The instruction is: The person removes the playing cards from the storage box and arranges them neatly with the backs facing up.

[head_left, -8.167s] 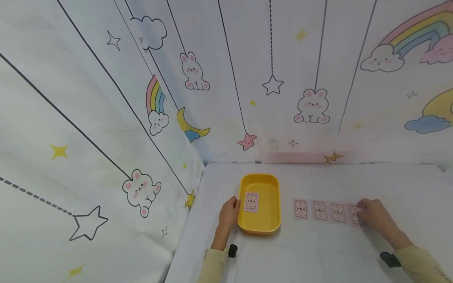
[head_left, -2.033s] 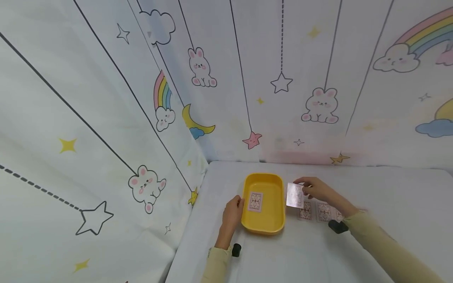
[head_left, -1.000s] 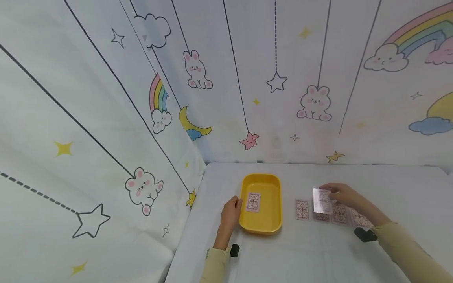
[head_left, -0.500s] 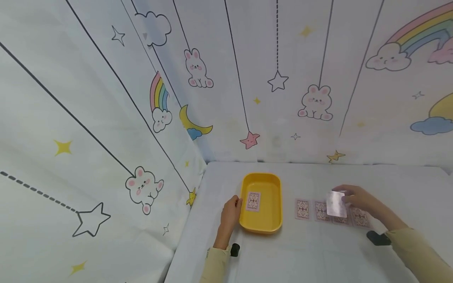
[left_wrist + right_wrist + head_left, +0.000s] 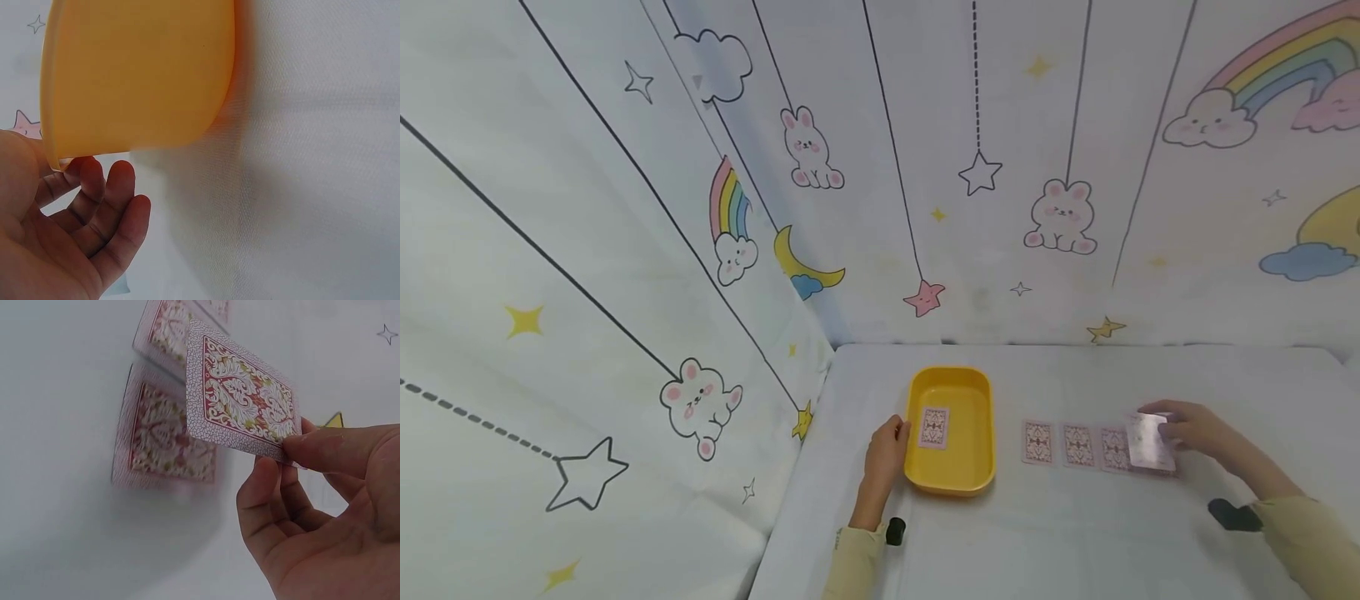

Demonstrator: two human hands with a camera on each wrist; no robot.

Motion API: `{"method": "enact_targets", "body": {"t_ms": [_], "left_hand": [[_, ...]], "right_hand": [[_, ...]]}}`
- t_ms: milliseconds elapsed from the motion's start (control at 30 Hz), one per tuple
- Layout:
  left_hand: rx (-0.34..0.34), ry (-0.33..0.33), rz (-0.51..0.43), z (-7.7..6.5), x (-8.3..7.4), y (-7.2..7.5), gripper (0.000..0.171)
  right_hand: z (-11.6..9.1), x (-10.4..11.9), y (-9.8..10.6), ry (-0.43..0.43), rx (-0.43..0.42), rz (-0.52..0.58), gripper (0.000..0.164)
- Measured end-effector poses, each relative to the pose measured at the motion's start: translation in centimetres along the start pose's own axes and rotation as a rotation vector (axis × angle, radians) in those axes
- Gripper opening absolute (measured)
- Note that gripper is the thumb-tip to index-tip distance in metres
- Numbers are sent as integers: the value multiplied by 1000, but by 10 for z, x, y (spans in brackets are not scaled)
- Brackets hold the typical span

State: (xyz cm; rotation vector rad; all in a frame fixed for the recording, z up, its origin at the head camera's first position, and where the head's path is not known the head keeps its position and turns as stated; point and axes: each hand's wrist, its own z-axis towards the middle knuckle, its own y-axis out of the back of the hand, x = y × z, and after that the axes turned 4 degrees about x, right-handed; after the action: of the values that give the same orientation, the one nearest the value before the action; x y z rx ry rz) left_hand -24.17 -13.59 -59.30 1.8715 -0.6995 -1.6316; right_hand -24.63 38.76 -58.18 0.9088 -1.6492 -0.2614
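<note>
My left hand (image 5: 886, 454) grips the left rim of a yellow plastic tray (image 5: 988, 450); in the left wrist view its fingers (image 5: 122, 200) curl by the tray's lip. Inside the tray one playing card (image 5: 934, 427) lies with its red patterned back up. My right hand (image 5: 1195, 429) pinches another playing card (image 5: 244, 394) between thumb and fingers, tilted and shiny in the head view. That card is held over the rightmost card (image 5: 165, 434) of a row, covering most of it. Three more cards of the row, the nearest a patterned card (image 5: 1114, 450), lie face down to its left.
A white cloth covers the table (image 5: 1037, 542). Behind and to the left hang white curtains (image 5: 880, 167) printed with rabbits, stars and rainbows. A black wrist device (image 5: 895, 531) sits at the left wrist and another black device (image 5: 1234, 515) at the right.
My right hand has carried the held card rightward, from beside the tray along the row to above its rightmost card. The left hand keeps its grip on the tray.
</note>
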Motion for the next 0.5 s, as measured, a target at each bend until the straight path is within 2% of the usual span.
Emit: {"method": "enact_targets", "body": {"t_ms": [133,267,500], "left_hand": [[0,-7,-3,0,1,0,23],[-1,-15,1,-1,1,0,24],[7,-2,7,-2,1,0,24]], "right_hand": [[-6,-12,6,-24,-1,-4,42],[-15,-15,10,-35,-1,8,48],[-27,-30,16,-19,-42,2,48]]}}
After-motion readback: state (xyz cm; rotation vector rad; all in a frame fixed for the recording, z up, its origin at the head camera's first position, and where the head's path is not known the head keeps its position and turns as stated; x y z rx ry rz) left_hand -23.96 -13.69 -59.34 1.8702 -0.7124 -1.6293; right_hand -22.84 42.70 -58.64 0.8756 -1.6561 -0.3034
